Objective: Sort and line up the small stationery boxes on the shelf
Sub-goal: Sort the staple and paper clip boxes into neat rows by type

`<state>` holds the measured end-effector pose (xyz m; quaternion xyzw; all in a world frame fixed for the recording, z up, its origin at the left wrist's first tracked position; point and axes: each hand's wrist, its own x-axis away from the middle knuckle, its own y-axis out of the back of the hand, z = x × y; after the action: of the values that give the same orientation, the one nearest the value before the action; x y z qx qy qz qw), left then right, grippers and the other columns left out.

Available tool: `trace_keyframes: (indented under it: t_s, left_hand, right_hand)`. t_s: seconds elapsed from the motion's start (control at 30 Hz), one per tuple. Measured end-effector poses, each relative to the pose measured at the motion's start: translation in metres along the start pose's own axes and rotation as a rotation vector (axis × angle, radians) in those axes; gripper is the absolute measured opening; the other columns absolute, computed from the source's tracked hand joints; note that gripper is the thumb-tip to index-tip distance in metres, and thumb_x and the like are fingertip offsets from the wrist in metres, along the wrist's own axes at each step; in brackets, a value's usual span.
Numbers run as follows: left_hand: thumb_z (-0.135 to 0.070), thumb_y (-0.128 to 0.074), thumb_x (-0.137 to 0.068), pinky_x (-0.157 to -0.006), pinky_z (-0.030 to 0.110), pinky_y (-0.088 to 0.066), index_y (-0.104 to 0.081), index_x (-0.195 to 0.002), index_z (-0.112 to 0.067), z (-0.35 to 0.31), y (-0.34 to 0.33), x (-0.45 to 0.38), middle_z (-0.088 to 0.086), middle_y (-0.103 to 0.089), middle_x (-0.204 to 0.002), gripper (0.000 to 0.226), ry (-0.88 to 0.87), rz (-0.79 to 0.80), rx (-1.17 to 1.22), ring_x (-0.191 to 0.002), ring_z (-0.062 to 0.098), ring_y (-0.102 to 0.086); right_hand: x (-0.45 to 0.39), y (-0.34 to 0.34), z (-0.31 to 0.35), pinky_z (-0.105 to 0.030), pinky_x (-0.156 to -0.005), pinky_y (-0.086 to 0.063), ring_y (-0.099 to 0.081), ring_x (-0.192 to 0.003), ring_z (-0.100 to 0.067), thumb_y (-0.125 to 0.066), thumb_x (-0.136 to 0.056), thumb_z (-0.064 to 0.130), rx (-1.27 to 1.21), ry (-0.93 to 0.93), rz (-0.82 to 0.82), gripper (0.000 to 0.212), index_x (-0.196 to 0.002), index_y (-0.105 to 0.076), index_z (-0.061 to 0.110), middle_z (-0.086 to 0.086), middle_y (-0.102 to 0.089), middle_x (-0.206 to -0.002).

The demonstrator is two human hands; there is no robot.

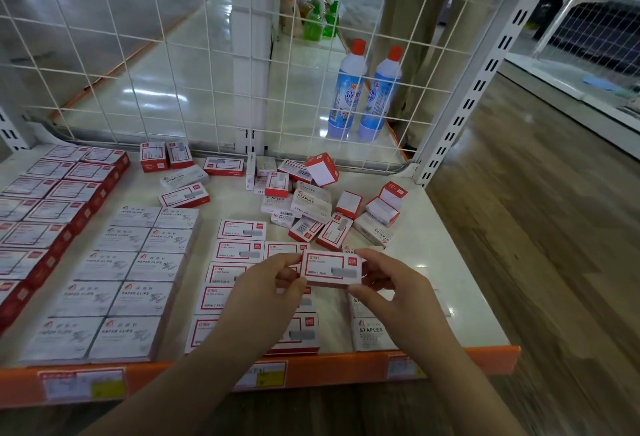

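Red-and-white staple box (333, 268) is held face up just above the shelf (446, 283), over the front right part of it, pinched by its short ends between both hands. Left hand (270, 283) grips the left end with thumb and fingertips curled around it; right hand (384, 283) grips the right end the same way. Beneath them lie two columns of matching red-framed boxes (241, 230), lined up front to back. To their left sit two neat columns of white paper clip boxes (138, 269), and further left more rows of red-sided boxes (52, 214). A loose heap of mixed boxes (311, 203) lies jumbled toward the back right, near the wire grid (173, 54). Two blue bottles (360, 89) with red caps stand behind the grid.
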<state>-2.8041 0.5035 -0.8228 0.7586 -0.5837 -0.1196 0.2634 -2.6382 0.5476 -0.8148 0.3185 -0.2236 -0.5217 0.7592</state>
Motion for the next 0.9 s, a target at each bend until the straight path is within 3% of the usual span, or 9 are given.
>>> trace_keyframes:
  t_s: [0.13,0.27,0.4,0.57,0.7,0.9]
  left_hand:
    - [-0.025,-0.050,-0.094,-0.073,0.009,-0.041,-0.048,-0.129,-0.029,0.005,0.008,-0.001,-0.017,-0.053,-0.103,0.035,-0.064,-0.088,-0.059,-0.097,-0.001,-0.047]
    - [-0.025,-0.049,-0.094,-0.080,0.024,-0.052,-0.050,-0.126,-0.031,0.014,0.026,0.000,-0.013,-0.053,-0.117,0.033,-0.032,-0.154,-0.109,-0.107,0.010,-0.055]
    - [-0.024,-0.049,-0.094,-0.099,0.028,-0.039,-0.051,-0.128,-0.027,0.027,0.043,0.003,-0.008,-0.047,-0.137,0.035,-0.078,-0.201,-0.320,-0.124,0.012,-0.043]
    - [-0.030,-0.048,-0.093,-0.103,0.025,-0.034,-0.049,-0.129,-0.030,0.043,0.057,0.012,-0.013,-0.047,-0.134,0.035,-0.119,-0.130,-0.478,-0.123,0.006,-0.042]
    - [-0.036,-0.044,-0.094,-0.102,0.018,-0.030,-0.047,-0.128,-0.034,0.051,0.064,0.023,-0.019,-0.044,-0.131,0.034,-0.205,-0.050,-0.559,-0.120,0.001,-0.037]
    - [-0.045,-0.039,-0.095,-0.110,0.022,-0.020,-0.035,-0.138,-0.039,0.054,0.065,0.030,-0.021,-0.028,-0.144,0.044,-0.250,0.102,-0.659,-0.133,0.002,-0.023]
  right_hand:
    - [0.001,0.001,0.002,-0.001,-0.065,-0.041,-0.051,-0.084,0.009,-0.063,-0.086,0.028,-0.024,0.015,-0.011,0.037,-0.112,-0.044,0.046,0.029,-0.050,-0.098]
    - [0.002,0.007,0.002,0.001,-0.064,-0.041,-0.050,-0.081,0.011,-0.063,-0.086,0.025,-0.047,0.022,-0.052,0.038,-0.101,-0.038,0.049,0.033,-0.046,-0.090]
    - [0.001,0.005,0.005,0.001,-0.062,-0.040,-0.051,-0.080,0.010,-0.063,-0.086,0.025,-0.054,0.024,-0.073,0.040,-0.094,-0.035,0.054,0.036,-0.045,-0.088]
    - [-0.001,-0.009,0.007,-0.002,-0.062,-0.041,-0.052,-0.082,0.008,-0.064,-0.085,0.027,-0.048,0.003,-0.047,0.033,-0.104,-0.044,0.046,0.029,-0.051,-0.093]
    - [-0.003,-0.020,0.015,-0.005,-0.066,-0.039,-0.051,-0.080,0.007,-0.064,-0.085,0.027,-0.042,0.003,-0.031,0.033,-0.096,-0.041,0.049,0.032,-0.048,-0.088]
    - [-0.011,-0.032,0.021,-0.003,-0.061,-0.035,-0.050,-0.078,0.009,-0.063,-0.086,0.029,-0.004,-0.002,-0.055,0.029,-0.100,-0.043,0.046,0.031,-0.047,-0.088]
